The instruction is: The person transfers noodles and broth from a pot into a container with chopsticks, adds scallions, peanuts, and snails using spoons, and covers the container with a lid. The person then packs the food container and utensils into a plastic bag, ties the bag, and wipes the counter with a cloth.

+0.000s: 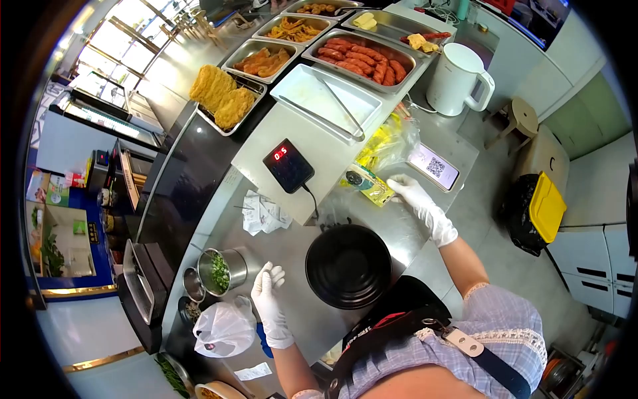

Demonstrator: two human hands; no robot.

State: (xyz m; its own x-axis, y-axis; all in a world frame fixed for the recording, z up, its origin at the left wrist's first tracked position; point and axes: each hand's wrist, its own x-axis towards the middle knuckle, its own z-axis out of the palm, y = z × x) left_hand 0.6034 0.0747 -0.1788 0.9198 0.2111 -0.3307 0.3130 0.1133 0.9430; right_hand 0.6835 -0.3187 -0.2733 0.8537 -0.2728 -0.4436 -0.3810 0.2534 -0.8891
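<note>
My right hand (425, 211), in a white glove, grips the right end of a yellow and green printed packet (369, 185) with its fingertips. The packet lies at the counter's edge, against a clear plastic bag with yellow print (385, 143). Over the steel worktop hangs my left hand (268, 302), also gloved in white, its fingers loosely bent and apart with nothing between them. It is nearest to a metal cup of chopped green onion (219, 272) and a knotted white plastic bag (226, 326). Between my hands stands a round black stacked item (349, 266).
Steel trays of sausages (362, 61) and fried food (266, 61) line the far counter. Tongs (342, 110) lie in a white tray (299, 83). A timer (288, 165), phone (433, 165), white kettle (455, 78) and crumpled receipts (263, 213) are around. A yellow-lidded bin (546, 207) stands right.
</note>
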